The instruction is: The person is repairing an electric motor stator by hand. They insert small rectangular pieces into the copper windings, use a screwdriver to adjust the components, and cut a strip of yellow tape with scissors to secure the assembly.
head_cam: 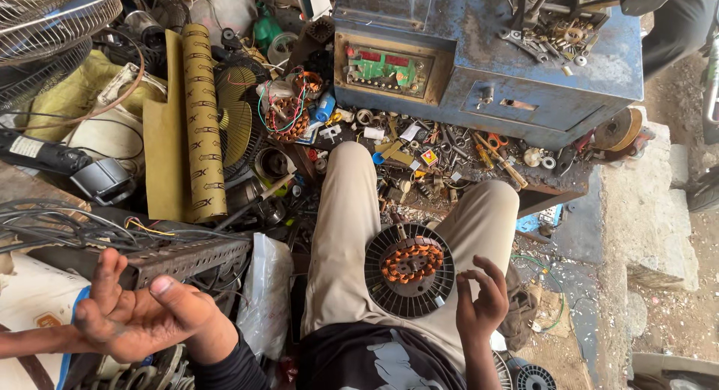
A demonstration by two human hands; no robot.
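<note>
cluttered workshop; left hand [135, 319] palm-up, right hand [479, 300] curled beside stator [410, 270]

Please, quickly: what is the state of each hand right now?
Left hand: open, palm up, holding nothing.
Right hand: open, fingers curled, empty, beside the motor stator on the lap.

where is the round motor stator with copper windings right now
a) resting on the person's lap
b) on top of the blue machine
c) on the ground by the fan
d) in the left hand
a: the stator lies on the lap, beside the empty right hand; the left hand is open and empty.
</note>
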